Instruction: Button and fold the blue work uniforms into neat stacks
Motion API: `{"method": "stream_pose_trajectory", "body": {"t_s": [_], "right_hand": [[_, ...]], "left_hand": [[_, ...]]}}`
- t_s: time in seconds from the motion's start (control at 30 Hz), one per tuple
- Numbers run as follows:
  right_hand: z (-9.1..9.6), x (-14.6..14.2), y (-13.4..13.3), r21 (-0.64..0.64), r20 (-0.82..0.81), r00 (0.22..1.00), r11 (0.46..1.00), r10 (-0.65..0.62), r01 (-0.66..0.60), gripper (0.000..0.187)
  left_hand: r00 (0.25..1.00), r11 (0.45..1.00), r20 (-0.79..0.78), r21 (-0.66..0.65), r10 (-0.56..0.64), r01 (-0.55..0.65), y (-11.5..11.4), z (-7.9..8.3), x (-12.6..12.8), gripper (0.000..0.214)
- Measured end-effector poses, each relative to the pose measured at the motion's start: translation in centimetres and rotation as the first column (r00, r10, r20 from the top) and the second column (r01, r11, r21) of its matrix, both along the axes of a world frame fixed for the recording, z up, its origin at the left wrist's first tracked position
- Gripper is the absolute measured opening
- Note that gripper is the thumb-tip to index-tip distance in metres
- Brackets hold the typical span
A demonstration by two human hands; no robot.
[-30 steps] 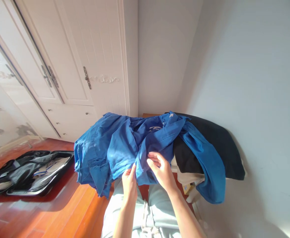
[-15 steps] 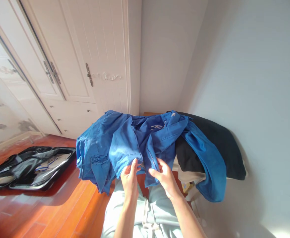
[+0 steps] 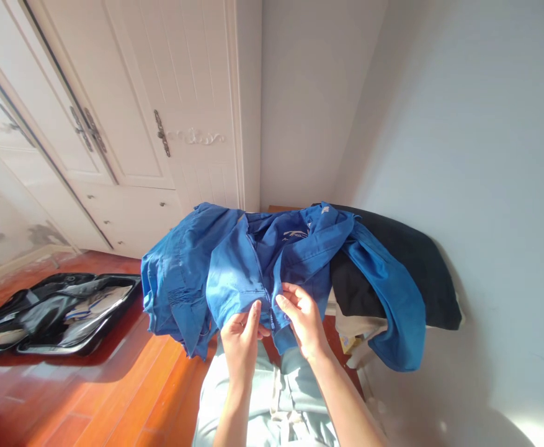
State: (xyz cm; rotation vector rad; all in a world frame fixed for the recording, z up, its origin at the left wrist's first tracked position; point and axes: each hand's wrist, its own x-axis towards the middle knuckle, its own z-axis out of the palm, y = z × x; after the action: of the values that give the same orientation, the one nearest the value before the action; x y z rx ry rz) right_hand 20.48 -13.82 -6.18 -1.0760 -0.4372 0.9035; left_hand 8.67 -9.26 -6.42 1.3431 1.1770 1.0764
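Observation:
A blue jacket (image 3: 237, 267) lies spread out in front of me, its front parted along the zipper and white lettering showing inside the collar. My left hand (image 3: 242, 332) pinches the lower edge of the left front panel, thumb on top. Higher up and to the right, my right hand (image 3: 302, 316) grips the edge of the other front panel between thumb and fingers. The lower end of the zipper hangs between the two hands. One sleeve (image 3: 395, 304) drapes down at the right over dark cloth.
An open black suitcase (image 3: 57, 313) with clothes in it lies on the wooden floor (image 3: 127, 397) at the left. Behind stands a white wardrobe (image 3: 197, 93). A black garment (image 3: 411, 267) over beige cloth sits against the grey wall (image 3: 486, 186) at the right.
My right hand has moved up and slightly left with the right panel's edge, bringing it closer to the left panel. My left hand has shifted slightly left and still holds its panel.

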Motion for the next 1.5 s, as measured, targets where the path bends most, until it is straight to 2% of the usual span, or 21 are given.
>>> {"method": "stream_pose_trajectory", "body": {"t_s": [0.13,0.23,0.4,0.53,0.63,0.73,0.8,0.93,1.03,1.17,1.27,1.43,1.5], "right_hand": [[-0.6,0.2,-0.2,-0.027,-0.039,0.998,0.999,-0.047,0.046,0.04],[-0.7,0.3,0.7,-0.022,-0.044,0.994,0.995,-0.101,0.1,0.036],[0.7,-0.4,2.7,0.014,-0.05,0.984,0.985,-0.172,0.173,0.032],[1.9,-2.0,2.6,0.102,-0.092,0.99,0.988,-0.109,0.119,0.035],[2.1,-2.9,1.9,0.158,-0.163,0.986,0.985,-0.038,0.065,0.031],[2.0,-3.3,1.3,0.258,-0.223,0.975,0.966,0.027,0.032,0.032],[2.0,-3.2,1.1,0.332,-0.219,0.974,0.943,0.059,0.017,0.041],[2.0,-3.1,0.9,0.394,-0.148,0.983,0.918,0.106,-0.04,0.071],[1.6,-3.1,0.8,0.421,-0.041,0.994,0.904,0.102,-0.075,0.079],[0.7,-3.0,0.7,0.407,0.163,0.984,0.904,0.07,-0.131,0.073],[-0.1,-2.9,0.8,0.371,0.274,0.962,0.92,0.018,-0.123,0.064],[-1.1,-2.2,0.9,0.288,0.496,0.867,0.951,-0.048,-0.112,0.059],[-1.3,-1.9,0.9,0.218,0.531,0.845,0.973,-0.056,-0.072,0.053]], "left_hand": [[0.999,0.999,-0.046,0.039,0.012,-0.01,-0.3,0.9,-0.5,0.039],[0.998,0.996,-0.066,0.093,0.021,-0.015,-0.8,1.7,-0.7,0.037],[0.997,0.986,-0.082,0.165,0.004,0.009,-1.2,2.0,-0.4,0.035],[0.993,0.974,-0.115,0.225,0.009,0.017,-1.2,1.8,-0.4,0.038],[0.996,0.975,-0.085,0.221,0.02,0.0,-1.2,1.7,-0.5,0.036],[0.998,0.977,-0.054,0.212,0.02,-0.008,-1.3,1.8,-0.5,0.036],[0.999,0.98,-0.044,0.199,-0.015,0.023,-1.3,1.9,-0.5,0.036],[0.996,0.991,0.033,0.103,-0.088,0.084,-1.3,1.9,-0.2,0.032],[0.994,0.997,0.083,0.041,-0.066,0.062,-1.3,2.0,-0.1,0.034],[0.991,1.0,0.132,0.015,-0.017,0.015,-1.5,2.0,-0.1,0.034],[0.99,1.0,0.139,0.02,-0.01,0.007,-1.5,1.7,-0.1,0.033],[0.993,0.994,0.115,0.106,0.014,-0.026,-1.2,1.2,-0.3,0.031],[0.995,0.99,0.092,0.132,0.04,-0.052,-1.2,1.2,-0.4,0.031]]}}
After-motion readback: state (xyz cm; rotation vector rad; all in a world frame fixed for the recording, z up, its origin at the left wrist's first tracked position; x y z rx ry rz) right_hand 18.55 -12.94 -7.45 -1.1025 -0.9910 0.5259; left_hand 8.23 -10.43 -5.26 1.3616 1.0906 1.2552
